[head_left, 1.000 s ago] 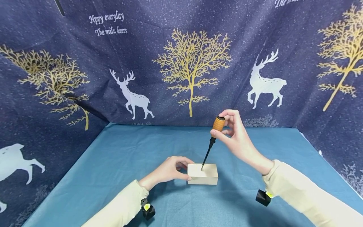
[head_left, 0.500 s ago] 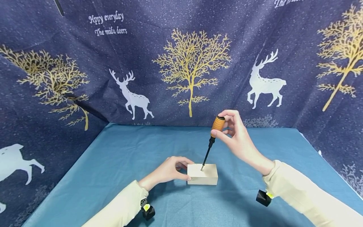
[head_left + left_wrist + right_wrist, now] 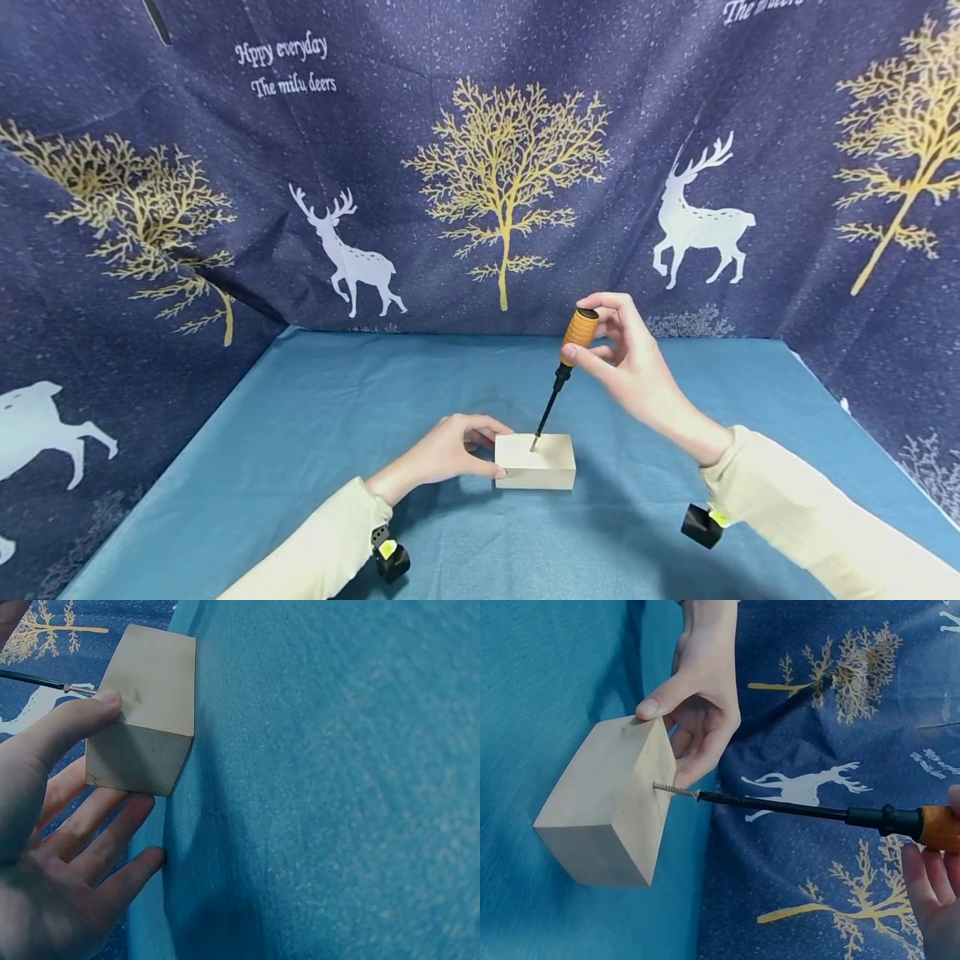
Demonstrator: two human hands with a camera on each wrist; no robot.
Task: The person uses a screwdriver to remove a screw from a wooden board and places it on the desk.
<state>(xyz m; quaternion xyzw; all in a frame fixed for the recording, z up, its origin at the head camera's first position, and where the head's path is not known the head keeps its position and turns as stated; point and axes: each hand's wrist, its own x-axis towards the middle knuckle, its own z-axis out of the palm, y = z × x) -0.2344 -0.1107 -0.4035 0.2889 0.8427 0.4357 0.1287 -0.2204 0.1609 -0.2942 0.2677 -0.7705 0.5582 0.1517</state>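
Note:
A pale wooden block (image 3: pixel 536 467) lies on the blue cloth. My left hand (image 3: pixel 448 452) grips its left end, thumb on the near face and fingers behind. From the block's top sticks a threaded screw (image 3: pixel 675 790), part of its shank showing. The tip of a screwdriver (image 3: pixel 552 402) with a black shaft sits at the screw's head, and the tool leans to the right. My right hand (image 3: pixel 628 358) holds its orange handle (image 3: pixel 581 337) between thumb and fingers, one finger up by the black end cap. In the left wrist view my thumb partly covers the screw (image 3: pixel 79 689).
The blue cloth (image 3: pixel 337 400) spreads over the table around the block. Behind it hangs a dark blue curtain (image 3: pixel 465 250) printed with deer and gold trees. A small black camera (image 3: pixel 702 527) hangs under the right sleeve, another camera (image 3: pixel 392 563) under the left.
The right hand and the screwdriver's handle have shifted very slightly to the right. The left hand and the block keep their place.

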